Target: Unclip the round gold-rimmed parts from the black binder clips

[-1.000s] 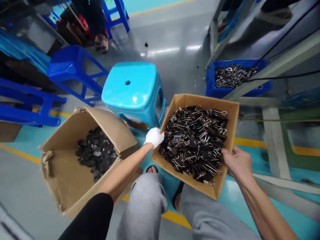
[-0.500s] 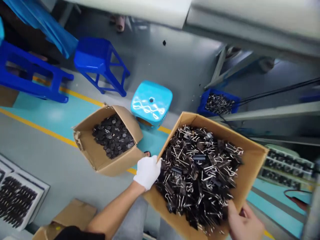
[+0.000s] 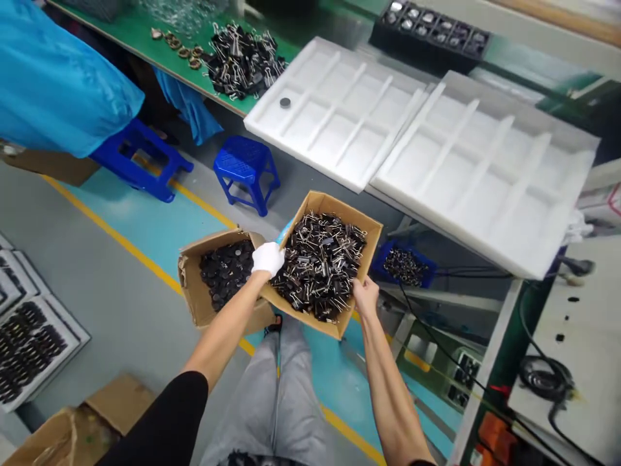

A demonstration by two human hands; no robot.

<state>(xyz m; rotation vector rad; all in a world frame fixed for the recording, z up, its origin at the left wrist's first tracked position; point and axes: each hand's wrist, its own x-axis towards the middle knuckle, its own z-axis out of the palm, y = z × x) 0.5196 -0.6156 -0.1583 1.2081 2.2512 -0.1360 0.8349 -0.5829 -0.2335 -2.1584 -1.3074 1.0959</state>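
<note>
Between my hands is a cardboard box (image 3: pixel 372 233) heaped with black binder clips (image 3: pixel 323 262) that have silver wire handles. My left hand (image 3: pixel 268 259), in a white glove, grips the box's left edge. Bare, my right hand (image 3: pixel 365 294) is closed on the lower right edge, thumb on the inside. Just left of it, a second cardboard box (image 3: pixel 190 285) on the floor holds dark round discs (image 3: pixel 226 272); the held box and my left arm cover part of it.
White compartment trays (image 3: pixel 334 110) jut past the bench edge, one with a dark disc (image 3: pixel 285 102). More binder clips (image 3: pixel 242 61) lie on the green bench. A blue stool (image 3: pixel 246 169) and a blue bin of small parts (image 3: pixel 425 272) stand below. Cables (image 3: pixel 436 349) hang at right.
The held box is now farther from the camera and nearer the floor box, both hands still on it. My view has swung up, bringing in the bench and trays; the light-blue stool is mostly covered.
</note>
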